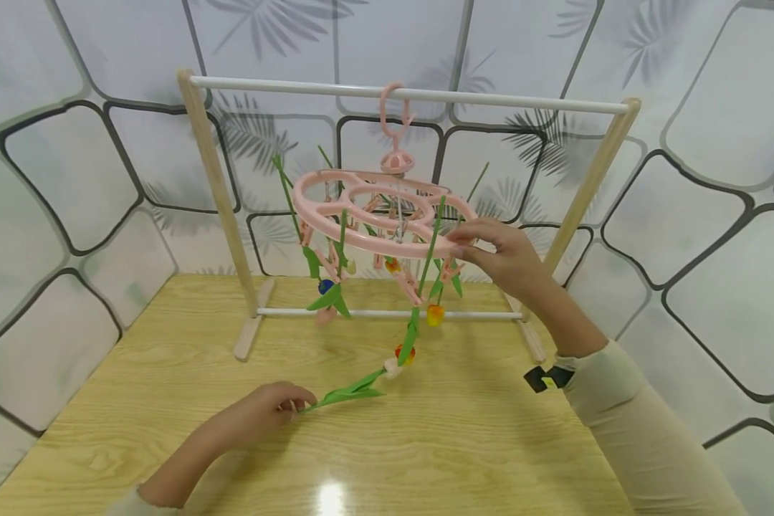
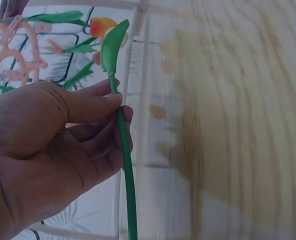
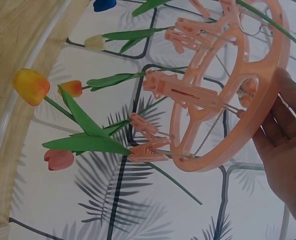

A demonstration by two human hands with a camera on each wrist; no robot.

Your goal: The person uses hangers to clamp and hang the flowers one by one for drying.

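A pink round clip hanger [image 1: 361, 242] hangs by its hook from the white top rod. My right hand [image 1: 512, 259] grips its rim at the right side, thumb and fingers around the edge. Several artificial tulips hang head down from its clips, among them a yellow-orange tulip [image 3: 31, 87], a pink tulip [image 3: 59, 159] and a blue tulip [image 1: 325, 287]. Low over the table, my left hand [image 1: 267, 410] pinches the green stem of a pale tulip [image 1: 392, 368] between thumb and fingers. Its leaf [image 2: 114, 47] covers most of the bloom in the left wrist view.
A wooden rack with a white top rod [image 1: 284, 85] and a white lower rod [image 1: 477, 314] stands on the wood-grain table [image 1: 464, 437]. Behind it is a patterned backdrop [image 1: 696, 236]. Pink clips [image 3: 183, 92] dangle below the hanger's ring.
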